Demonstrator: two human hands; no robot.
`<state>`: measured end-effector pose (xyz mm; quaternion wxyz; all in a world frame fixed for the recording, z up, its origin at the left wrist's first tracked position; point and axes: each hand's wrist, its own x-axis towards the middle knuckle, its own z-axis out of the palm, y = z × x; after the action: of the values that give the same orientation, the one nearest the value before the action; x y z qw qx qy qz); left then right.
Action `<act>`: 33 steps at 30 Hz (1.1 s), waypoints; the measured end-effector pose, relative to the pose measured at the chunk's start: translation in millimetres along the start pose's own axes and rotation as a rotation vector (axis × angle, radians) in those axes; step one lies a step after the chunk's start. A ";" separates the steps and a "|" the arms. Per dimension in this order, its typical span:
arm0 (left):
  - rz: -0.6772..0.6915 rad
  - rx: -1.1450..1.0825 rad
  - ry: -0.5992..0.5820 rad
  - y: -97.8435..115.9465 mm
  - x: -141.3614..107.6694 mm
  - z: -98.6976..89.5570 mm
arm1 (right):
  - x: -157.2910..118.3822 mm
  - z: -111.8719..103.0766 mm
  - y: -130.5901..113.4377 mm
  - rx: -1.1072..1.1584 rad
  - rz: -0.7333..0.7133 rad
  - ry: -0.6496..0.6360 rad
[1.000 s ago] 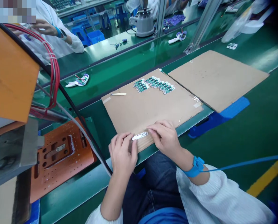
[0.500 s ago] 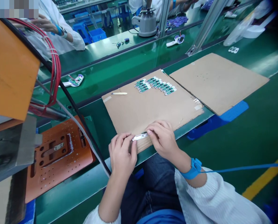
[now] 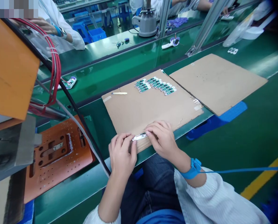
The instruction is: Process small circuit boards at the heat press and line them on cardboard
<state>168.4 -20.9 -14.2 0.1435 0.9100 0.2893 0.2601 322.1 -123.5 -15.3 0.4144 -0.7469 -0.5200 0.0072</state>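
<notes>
A small white-and-silver circuit board (image 3: 139, 137) lies at the near edge of a cardboard sheet (image 3: 129, 115), held between both hands. My left hand (image 3: 123, 152) pinches its left end with thumb and fingers. My right hand (image 3: 161, 138) is closed on the right end, which its thumb and fingertips partly cover. Farther back on the same sheet, several green circuit boards (image 3: 169, 90) with white ends lie in slanted rows. To their left rests a thin pale-handled tool (image 3: 119, 93), apart from both hands.
An orange perforated fixture plate (image 3: 59, 168) stands at left under a machine with red cables (image 3: 56, 68). A second cardboard sheet (image 3: 220, 81) lies at right. Beyond, white device halves (image 3: 171, 43) lie on a green belt (image 3: 120, 65). A co-worker's hand (image 3: 44, 26) shows at upper left.
My right thumb and fingertips have shifted slightly left along the board; my left hand stays put. The device halves on the belt have moved left. Another person's arm now reaches in at upper right.
</notes>
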 end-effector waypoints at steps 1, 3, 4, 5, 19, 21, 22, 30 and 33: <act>0.000 0.000 -0.002 0.0 0.0 0.0 | 0.0 0.1 0.0 0.001 -0.001 0.001; 0.001 -0.001 0.000 0.0 0.2 0.1 | 0.2 0.5 0.2 0.003 -0.002 0.003; 0.001 -0.001 0.002 0.1 0.3 0.1 | 0.3 0.8 0.2 0.004 -0.002 0.005; 0.001 0.000 0.003 0.2 0.4 0.1 | 0.5 1.1 0.3 0.005 -0.003 0.006; 0.006 0.003 0.004 -0.4 -0.2 0.0 | 0.5 0.8 -0.5 0.001 -0.003 0.002; 0.011 0.003 0.006 -0.3 -0.2 -0.2 | 0.7 0.7 -0.3 0.004 -0.005 0.003; 0.011 0.004 0.004 -0.2 -0.1 -0.4 | 0.7 0.7 -0.2 0.005 -0.005 0.002; 0.006 0.006 0.001 -0.5 0.1 -0.2 | 0.2 1.1 0.6 0.010 -0.010 -0.001; 0.015 0.011 0.001 -1.9 -0.1 0.7 | 0.2 0.7 0.5 0.011 -0.008 -0.004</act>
<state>167.8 -19.6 -15.6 0.1365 0.9128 0.2841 0.2598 322.2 -123.0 -16.0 0.4174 -0.7426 -0.5237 0.0097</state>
